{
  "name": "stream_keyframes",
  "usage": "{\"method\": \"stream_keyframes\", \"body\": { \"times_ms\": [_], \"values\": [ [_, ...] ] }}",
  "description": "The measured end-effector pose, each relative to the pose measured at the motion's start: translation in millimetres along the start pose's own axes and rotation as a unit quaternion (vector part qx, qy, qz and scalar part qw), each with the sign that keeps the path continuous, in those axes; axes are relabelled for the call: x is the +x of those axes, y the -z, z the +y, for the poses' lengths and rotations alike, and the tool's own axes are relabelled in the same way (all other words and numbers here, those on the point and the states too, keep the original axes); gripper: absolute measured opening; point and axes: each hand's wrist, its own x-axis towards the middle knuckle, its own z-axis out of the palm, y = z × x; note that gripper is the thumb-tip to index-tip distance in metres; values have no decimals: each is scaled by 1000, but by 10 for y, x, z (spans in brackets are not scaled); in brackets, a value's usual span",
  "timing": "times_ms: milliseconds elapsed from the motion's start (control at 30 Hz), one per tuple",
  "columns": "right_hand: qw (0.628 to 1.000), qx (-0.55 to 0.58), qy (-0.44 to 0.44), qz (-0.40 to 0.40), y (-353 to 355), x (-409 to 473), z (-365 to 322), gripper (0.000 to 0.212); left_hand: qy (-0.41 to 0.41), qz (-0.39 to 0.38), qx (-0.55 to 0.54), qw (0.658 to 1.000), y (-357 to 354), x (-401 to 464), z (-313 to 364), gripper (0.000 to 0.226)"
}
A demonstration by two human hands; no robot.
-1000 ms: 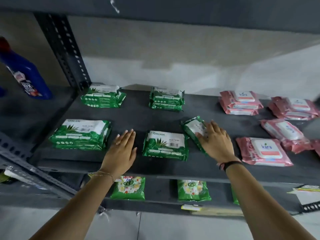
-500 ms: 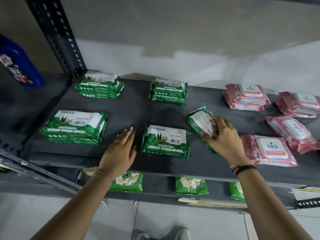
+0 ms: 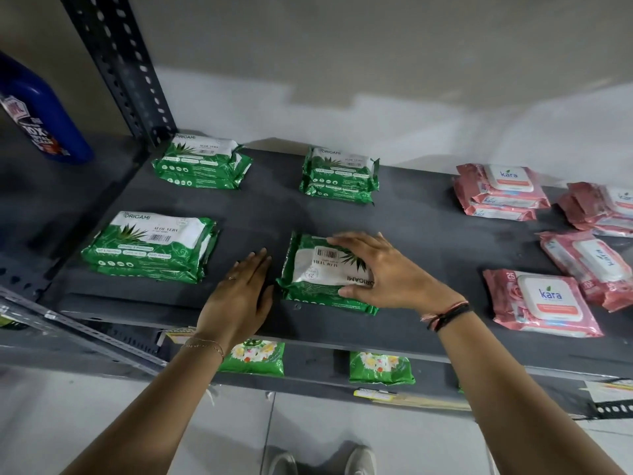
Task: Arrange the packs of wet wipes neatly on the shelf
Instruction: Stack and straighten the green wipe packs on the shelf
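My right hand (image 3: 387, 272) grips a green Origami wet wipes pack (image 3: 318, 269), label upside down, lying on top of another green pack at the front middle of the dark shelf (image 3: 267, 214). My left hand (image 3: 239, 299) rests flat on the shelf just left of that stack, fingers together, holding nothing. Other green stacks sit at front left (image 3: 150, 245), back left (image 3: 202, 162) and back middle (image 3: 339, 173). Pink Kara packs lie on the right: a stack at the back (image 3: 500, 190), another at far right (image 3: 603, 207), a single one in front (image 3: 541, 303), and a skewed one (image 3: 589, 262).
A blue bottle (image 3: 41, 114) stands on the neighbouring shelf to the left, beyond a perforated metal upright (image 3: 120, 66). Green flowered packets (image 3: 253, 356) lie on the shelf below. My shoes show on the tiled floor (image 3: 318, 461).
My right hand has carried the tilted green pack leftward and laid it on the front middle pack. My left hand has stayed beside that stack.
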Motion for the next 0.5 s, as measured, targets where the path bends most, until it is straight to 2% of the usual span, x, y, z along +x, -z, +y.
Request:
{"method": "stream_keyframes", "body": {
  "times_ms": [133,267,367,500],
  "values": [
    [1000,-9,1,-10,31,0,5,78,9,-4,0,1000,-5,-6,-2,57],
    [1000,-29,-4,3,41,22,-64,60,9,-9,-1,1000,-11,8,-3,51],
    [997,-64,-38,34,16,17,-129,57,5,-12,-7,1000,-4,17,-19,54],
    [985,-107,-122,58,-100,11,-272,65,-2,-12,-12,1000,4,15,-13,60]
  ]
}}
